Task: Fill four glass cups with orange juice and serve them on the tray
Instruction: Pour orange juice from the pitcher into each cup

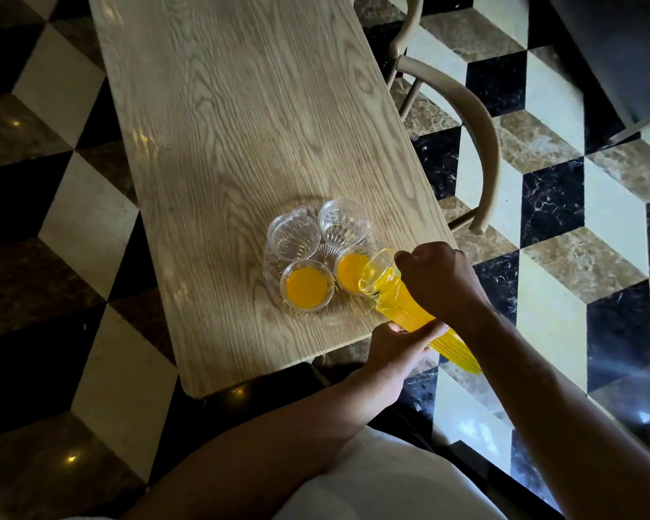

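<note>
A clear glass tray (274,302) on the wooden table holds several glass cups. The near-left cup (306,288) is full of orange juice. The near-right cup (350,272) holds juice, and the jug's mouth sits over its rim. The far-left cup (293,239) and far-right cup (343,223) are empty. A ribbed glass jug (402,300) of orange juice is tilted toward the near-right cup. My right hand (439,281) grips the jug near its neck. My left hand (398,350) holds the jug's body from below.
The wooden table (241,125) stretches away from me, with its near edge just below the tray. A curved wooden chair (481,144) stands at the table's right side. Checkered marble floor surrounds everything.
</note>
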The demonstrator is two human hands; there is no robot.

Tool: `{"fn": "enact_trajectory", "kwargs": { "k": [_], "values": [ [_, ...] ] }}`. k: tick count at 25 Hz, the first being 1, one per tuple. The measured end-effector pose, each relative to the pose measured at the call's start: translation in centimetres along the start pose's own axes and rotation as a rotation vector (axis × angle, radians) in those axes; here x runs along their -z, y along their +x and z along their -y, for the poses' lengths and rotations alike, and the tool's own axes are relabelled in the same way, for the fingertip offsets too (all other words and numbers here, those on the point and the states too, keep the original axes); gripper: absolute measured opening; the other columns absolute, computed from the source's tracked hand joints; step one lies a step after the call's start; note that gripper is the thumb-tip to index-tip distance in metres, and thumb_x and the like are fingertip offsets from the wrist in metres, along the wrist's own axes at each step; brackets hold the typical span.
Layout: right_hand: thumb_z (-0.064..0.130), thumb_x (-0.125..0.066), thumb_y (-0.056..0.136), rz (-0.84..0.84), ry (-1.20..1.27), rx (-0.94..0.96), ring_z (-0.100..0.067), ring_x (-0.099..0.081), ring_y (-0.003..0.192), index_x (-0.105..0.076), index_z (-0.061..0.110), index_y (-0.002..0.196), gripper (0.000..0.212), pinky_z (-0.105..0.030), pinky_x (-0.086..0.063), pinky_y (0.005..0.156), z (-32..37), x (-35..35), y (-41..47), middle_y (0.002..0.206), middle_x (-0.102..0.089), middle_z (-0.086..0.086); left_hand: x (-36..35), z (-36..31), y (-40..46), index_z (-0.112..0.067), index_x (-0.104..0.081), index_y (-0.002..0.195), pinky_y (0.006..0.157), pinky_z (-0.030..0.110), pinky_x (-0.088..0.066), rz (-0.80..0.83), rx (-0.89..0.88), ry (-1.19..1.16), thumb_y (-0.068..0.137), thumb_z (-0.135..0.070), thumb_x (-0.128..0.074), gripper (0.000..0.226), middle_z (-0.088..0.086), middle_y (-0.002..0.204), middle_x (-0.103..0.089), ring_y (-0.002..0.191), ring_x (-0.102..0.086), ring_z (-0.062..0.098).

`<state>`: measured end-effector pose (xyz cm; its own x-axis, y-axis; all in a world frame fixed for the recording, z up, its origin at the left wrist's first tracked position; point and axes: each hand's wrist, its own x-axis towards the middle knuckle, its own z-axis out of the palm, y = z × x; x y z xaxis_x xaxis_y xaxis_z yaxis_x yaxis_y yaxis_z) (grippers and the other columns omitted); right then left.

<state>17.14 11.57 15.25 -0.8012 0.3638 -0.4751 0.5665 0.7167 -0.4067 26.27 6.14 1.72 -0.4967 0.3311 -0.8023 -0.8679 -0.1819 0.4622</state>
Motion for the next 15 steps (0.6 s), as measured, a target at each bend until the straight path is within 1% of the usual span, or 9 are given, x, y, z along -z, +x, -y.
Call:
{"fn": "enact_trajectory", "kwargs": {
  "k": [1, 3, 5, 6, 8, 10, 11, 13, 15],
  "values": [
    [0.031, -0.053, 0.093, -0.005, 0.017, 0.003, -0.04, -0.064, 0.079, -0.062, -0.003, 0.075, 0.039, -0.039, -0.052, 0.068, -0.3, 0.0, 0.1, 0.079, -0.072, -0.019, 0.1, -0.1, -0.1, -0.021, -0.063, 0.051, 0.104, 0.051, -0.058, -0.026, -0.024, 0.0, 0.025, -0.06, -0.102, 0.062, -0.005, 0.055, -0.055, 0.082, -0.061, 0.024],
    [0.037, -0.052, 0.09, -0.014, 0.049, 0.009, -0.04, -0.068, 0.086, -0.064, -0.003, 0.078, 0.043, -0.042, -0.055, 0.075, -1.0, 0.3, 0.1, 0.086, -0.075, -0.02, 0.0, -0.4, -0.2, -0.02, -0.053, 0.041, 0.101, 0.053, -0.055, -0.047, -0.047, 0.034, 0.026, -0.061, -0.103, 0.066, -0.014, 0.043, -0.044, 0.081, -0.053, 0.02],
    [0.043, -0.049, 0.084, -0.025, 0.068, 0.013, -0.04, -0.069, 0.084, -0.062, 0.0, 0.074, 0.046, -0.046, -0.059, 0.078, -1.8, 0.7, 0.2, 0.082, -0.076, -0.017, -0.5, -1.1, -0.6, -0.019, -0.05, 0.043, 0.093, 0.045, -0.056, -0.083, -0.054, 0.064, 0.05, -0.041, -0.105, 0.059, -0.016, 0.04, -0.042, 0.079, -0.054, 0.019],
    [0.045, -0.048, 0.083, -0.033, 0.076, 0.012, -0.039, -0.07, 0.083, -0.061, 0.002, 0.073, 0.046, -0.047, -0.059, 0.078, -2.1, 1.0, 0.2, 0.081, -0.076, -0.015, -0.7, -1.2, -0.7, -0.021, -0.048, 0.047, 0.086, 0.041, -0.054, -0.098, -0.067, 0.081, 0.054, -0.037, -0.102, 0.057, -0.017, 0.04, -0.041, 0.078, -0.054, 0.019],
    [0.046, -0.049, 0.084, -0.052, 0.087, 0.018, -0.039, -0.069, 0.085, -0.063, 0.004, 0.073, 0.046, -0.045, -0.058, 0.081, -2.7, 1.6, 0.2, 0.083, -0.077, -0.013, -1.4, -1.4, -0.6, -0.021, -0.048, 0.06, 0.08, 0.039, -0.054, -0.134, -0.08, 0.114, 0.042, -0.05, -0.096, 0.059, -0.014, 0.046, -0.044, 0.075, -0.055, 0.017],
    [0.043, -0.051, 0.091, -0.065, 0.082, 0.048, -0.039, -0.068, 0.089, -0.066, 0.003, 0.077, 0.045, -0.042, -0.055, 0.083, -3.1, 2.3, 0.3, 0.087, -0.077, -0.016, -2.1, -1.2, -0.4, -0.017, -0.052, 0.069, 0.087, 0.044, -0.061, -0.169, -0.112, 0.128, 0.034, -0.058, -0.098, 0.071, -0.007, 0.057, -0.048, 0.074, -0.054, 0.016],
    [0.04, -0.052, 0.093, -0.064, 0.087, 0.074, -0.04, -0.067, 0.09, -0.067, 0.001, 0.079, 0.044, -0.041, -0.053, 0.082, -3.4, 2.7, 0.3, 0.089, -0.076, -0.019, -2.5, -1.2, -0.4, -0.017, -0.051, 0.07, 0.088, 0.045, -0.061, -0.187, -0.121, 0.136, 0.034, -0.061, -0.099, 0.074, -0.005, 0.059, -0.046, 0.074, -0.052, 0.016],
    [0.038, -0.053, 0.096, -0.051, 0.107, 0.127, -0.041, -0.068, 0.09, -0.068, -0.001, 0.081, 0.044, -0.041, -0.055, 0.081, -4.0, 3.4, 0.4, 0.09, -0.076, -0.021, -3.5, -1.6, -0.6, -0.021, -0.041, 0.066, 0.08, 0.039, -0.054, -0.207, -0.153, 0.145, 0.036, -0.06, -0.097, 0.075, -0.009, 0.054, -0.037, 0.075, -0.048, 0.016],
    [0.038, -0.054, 0.095, -0.047, 0.124, 0.162, -0.041, -0.069, 0.09, -0.068, -0.001, 0.081, 0.044, -0.043, -0.057, 0.082, -4.2, 4.1, 0.8, 0.09, -0.076, -0.021, -4.4, -2.3, -1.1, -0.021, -0.042, 0.069, 0.075, 0.036, -0.048, -0.227, -0.164, 0.162, 0.03, -0.066, -0.098, 0.082, -0.008, 0.057, -0.042, 0.074, -0.051, 0.016]
  ]
}}
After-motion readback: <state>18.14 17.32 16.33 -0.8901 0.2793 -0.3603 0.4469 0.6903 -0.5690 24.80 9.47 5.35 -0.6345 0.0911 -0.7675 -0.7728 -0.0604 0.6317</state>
